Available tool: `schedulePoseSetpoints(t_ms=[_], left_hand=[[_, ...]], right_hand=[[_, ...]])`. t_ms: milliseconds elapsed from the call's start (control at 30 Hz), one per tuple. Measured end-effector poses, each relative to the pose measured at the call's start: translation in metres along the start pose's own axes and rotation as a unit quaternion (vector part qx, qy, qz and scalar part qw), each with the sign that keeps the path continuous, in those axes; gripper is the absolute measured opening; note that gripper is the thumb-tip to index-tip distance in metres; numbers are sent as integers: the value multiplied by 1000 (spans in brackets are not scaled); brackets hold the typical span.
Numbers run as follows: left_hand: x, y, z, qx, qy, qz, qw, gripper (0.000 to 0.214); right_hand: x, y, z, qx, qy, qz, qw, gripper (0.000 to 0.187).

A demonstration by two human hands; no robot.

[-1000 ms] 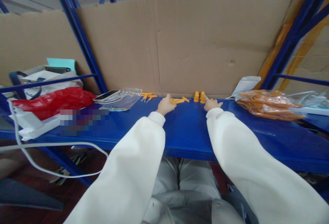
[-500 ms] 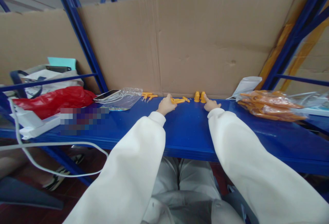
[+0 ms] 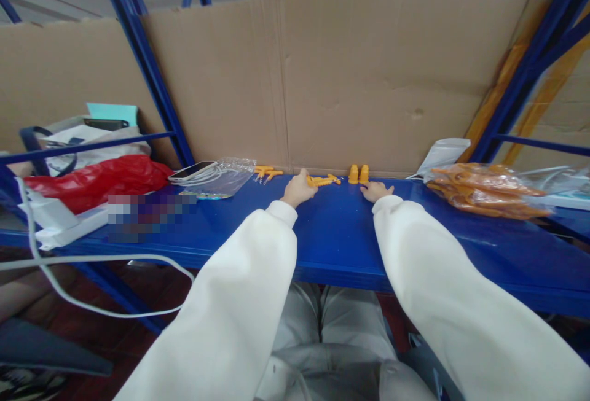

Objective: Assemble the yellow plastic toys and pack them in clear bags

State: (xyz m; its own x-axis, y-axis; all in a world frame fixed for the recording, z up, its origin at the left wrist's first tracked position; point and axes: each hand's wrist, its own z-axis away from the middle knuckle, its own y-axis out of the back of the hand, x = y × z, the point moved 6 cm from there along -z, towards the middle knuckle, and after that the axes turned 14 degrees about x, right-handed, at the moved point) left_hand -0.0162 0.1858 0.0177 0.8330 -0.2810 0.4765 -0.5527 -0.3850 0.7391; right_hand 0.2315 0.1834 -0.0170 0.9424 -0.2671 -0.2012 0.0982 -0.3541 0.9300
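Ridged orange piece (image 3: 325,180) at the left hand's (image 3: 299,188) fingertips, grip indeterminable; right hand (image 3: 377,191) loosely extended, apparently empty. Two orange cones (image 3: 364,174), just beyond its fingertips, are probably light, stiff, best pinched mid-side.

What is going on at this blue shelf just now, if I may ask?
A person's left hand is at a ridged yellow piece on the blue shelf; whether it grips it is unclear. The right hand is just in front of two upright yellow cup-like pieces, which stand side by side.
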Motion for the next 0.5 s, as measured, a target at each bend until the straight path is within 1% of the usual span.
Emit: schedulePoseSetpoints(t_ms=[133,333,433,500], left_hand=[[1,0,1,-4,0,8,1000,39],[-1,0,0,23,-9,7,1000,40],[-1,-1,-1,36,-32,9,999,42],[-2,-1,-3,47,-49,14,998,45]], right_hand=[[-2,1,-3,20,20,2,1000,47],[-8,9,-2,45,46,-15,998,44],[-19,16,0,76,90,-54,992,39],[-30,19,1,92,118,-97,984,35]])
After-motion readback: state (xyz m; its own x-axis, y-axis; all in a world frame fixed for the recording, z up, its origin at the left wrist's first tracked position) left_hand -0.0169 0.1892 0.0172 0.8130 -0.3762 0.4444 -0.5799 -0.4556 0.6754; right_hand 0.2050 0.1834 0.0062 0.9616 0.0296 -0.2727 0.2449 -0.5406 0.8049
